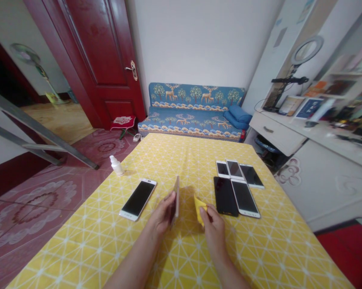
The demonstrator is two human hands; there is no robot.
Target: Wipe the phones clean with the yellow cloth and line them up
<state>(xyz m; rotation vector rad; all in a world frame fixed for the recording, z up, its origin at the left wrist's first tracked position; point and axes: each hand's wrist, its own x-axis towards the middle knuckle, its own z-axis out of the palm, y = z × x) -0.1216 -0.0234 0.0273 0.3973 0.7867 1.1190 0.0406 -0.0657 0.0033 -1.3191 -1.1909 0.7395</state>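
Note:
My left hand (163,210) grips a smartphone (177,200) held on edge above the table, so its faces are seen only at a steep slant. In my right hand (212,222) a small yellow cloth (200,208) is pinched between thumb and fingers, a short way right of that phone and apart from it. A white smartphone (138,200) lies screen up to the left of my left hand. Just beyond my right hand lie several more phones, among them a black phone (225,196) and a white-framed phone (245,197).
A white spray bottle (116,165) stands near the left edge of the table, on a yellow patterned tablecloth (181,154). Behind the table is a blue sofa (193,114). A cluttered white desk (316,132) is at right, and a metal ladder-like frame (48,136) at left.

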